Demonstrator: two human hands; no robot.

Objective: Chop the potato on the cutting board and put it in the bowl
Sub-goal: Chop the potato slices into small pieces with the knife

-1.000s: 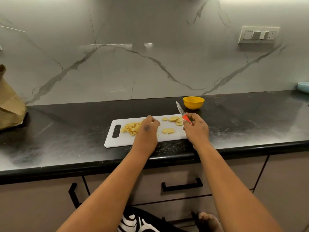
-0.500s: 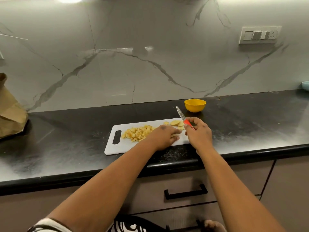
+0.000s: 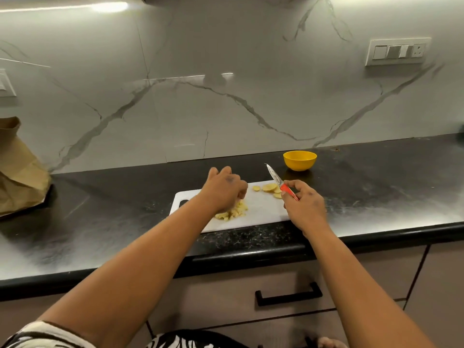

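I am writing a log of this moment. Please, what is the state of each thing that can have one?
Potato dice: chopped, piled on the board.
Potato slices: sliced only, lying flat.
Bowl: upright, looks empty.
Knife: lifted, tip up.
Board: flat on the counter.
Left hand: fingers curled down at the dice.
Right hand: holds the knife.
Bag: crumpled, standing.

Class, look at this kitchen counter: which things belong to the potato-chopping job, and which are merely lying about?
Job: cutting board, chopped potato pile, potato slices, knife in right hand, yellow bowl, left hand.
Lying about: brown paper bag, wall switches.
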